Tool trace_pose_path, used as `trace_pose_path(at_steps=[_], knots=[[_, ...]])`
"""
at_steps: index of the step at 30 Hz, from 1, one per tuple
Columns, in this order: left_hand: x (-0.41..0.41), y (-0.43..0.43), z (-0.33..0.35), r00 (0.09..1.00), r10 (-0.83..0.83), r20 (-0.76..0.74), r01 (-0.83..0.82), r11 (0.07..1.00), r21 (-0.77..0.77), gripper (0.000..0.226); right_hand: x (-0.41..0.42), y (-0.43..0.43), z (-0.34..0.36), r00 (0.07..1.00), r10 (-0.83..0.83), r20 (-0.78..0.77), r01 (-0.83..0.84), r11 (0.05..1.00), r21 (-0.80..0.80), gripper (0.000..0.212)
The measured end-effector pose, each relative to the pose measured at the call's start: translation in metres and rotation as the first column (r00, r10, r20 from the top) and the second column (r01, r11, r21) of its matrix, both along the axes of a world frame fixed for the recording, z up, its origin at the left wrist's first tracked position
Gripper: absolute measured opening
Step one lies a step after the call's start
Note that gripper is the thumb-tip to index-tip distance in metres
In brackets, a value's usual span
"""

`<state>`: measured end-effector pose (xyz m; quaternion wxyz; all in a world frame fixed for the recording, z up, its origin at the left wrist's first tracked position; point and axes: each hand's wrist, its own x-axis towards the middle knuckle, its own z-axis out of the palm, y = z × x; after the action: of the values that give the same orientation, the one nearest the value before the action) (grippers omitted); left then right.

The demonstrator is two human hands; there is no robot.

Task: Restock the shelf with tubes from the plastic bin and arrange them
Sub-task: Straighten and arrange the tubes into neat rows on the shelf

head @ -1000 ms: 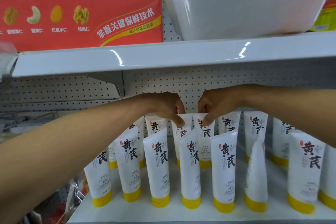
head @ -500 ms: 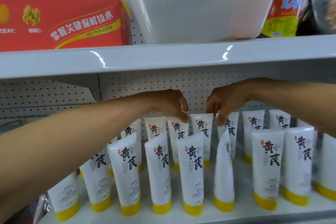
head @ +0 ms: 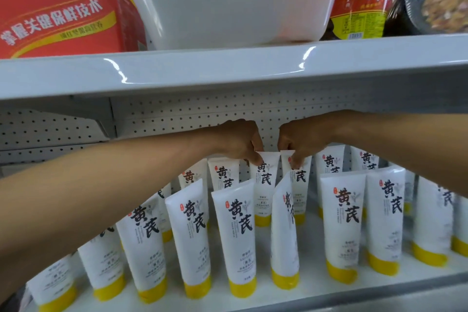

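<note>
While left hand (head: pixel 238 142) pinches, tube (head: pixel 265 189) stands below.

White shelf (head: pixel 316 294), rows of upright yellow-capped tubes (head: pixel 238 235)

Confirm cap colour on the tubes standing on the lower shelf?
Yellow caps, under white tubes with black lettering; clearest on the front row, head view.

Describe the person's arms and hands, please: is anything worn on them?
The left hand and the right hand wear no gloves, and no ring shows. The left forearm and the right forearm are bare as far as the picture reaches: no sleeve, watch or band in view.
</note>
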<state>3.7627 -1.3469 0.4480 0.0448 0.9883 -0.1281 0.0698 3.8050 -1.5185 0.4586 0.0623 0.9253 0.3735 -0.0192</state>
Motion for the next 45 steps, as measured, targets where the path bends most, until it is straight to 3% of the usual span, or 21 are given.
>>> trace_pose_path(at_steps=[5,14,19,22,27,30,36,39,45], knots=[[0.001,-0.003,0.001,1.000,0.009,0.005,-0.009,1.000,0.026,0.029,0.000,-0.004,-0.001,1.000,-0.007,0.008,0.007,1.000,-0.005,0.006],[0.000,0.001,-0.001,0.999,0.032,-0.021,-0.032,0.999,0.005,0.027,0.001,-0.004,0.000,0.999,-0.013,-0.031,0.013,1.000,-0.009,0.025],[-0.013,0.015,0.010,0.997,-0.014,-0.082,0.008,0.997,-0.074,0.024,-0.007,0.005,-0.001,0.990,0.102,-0.094,-0.086,0.983,0.160,0.026],[-0.022,0.031,0.017,0.989,0.046,-0.137,-0.042,0.999,0.030,0.035,-0.012,0.015,-0.004,0.987,0.126,-0.104,-0.107,0.980,0.167,0.029],[-0.029,0.037,0.009,0.975,0.150,-0.166,-0.116,0.973,0.198,0.040,-0.010,0.029,-0.014,0.988,0.136,-0.073,-0.122,0.979,0.161,0.008],[-0.029,0.032,0.006,0.982,0.142,-0.122,-0.117,0.974,0.192,0.039,-0.007,0.031,-0.014,0.993,0.113,-0.039,-0.106,0.984,0.144,0.025],[-0.026,0.025,0.003,0.984,0.138,-0.109,-0.118,0.979,0.169,0.039,-0.007,0.026,-0.013,0.989,0.137,-0.059,-0.127,0.981,0.150,0.020],[-0.025,0.025,0.003,0.984,0.137,-0.115,-0.116,0.978,0.175,0.037,-0.006,0.025,-0.014,0.987,0.150,-0.057,-0.140,0.979,0.150,0.008],[-0.025,0.027,0.002,0.983,0.150,-0.105,-0.133,0.979,0.155,0.039,-0.006,0.026,-0.014,0.990,0.137,-0.043,-0.129,0.981,0.147,0.015]])
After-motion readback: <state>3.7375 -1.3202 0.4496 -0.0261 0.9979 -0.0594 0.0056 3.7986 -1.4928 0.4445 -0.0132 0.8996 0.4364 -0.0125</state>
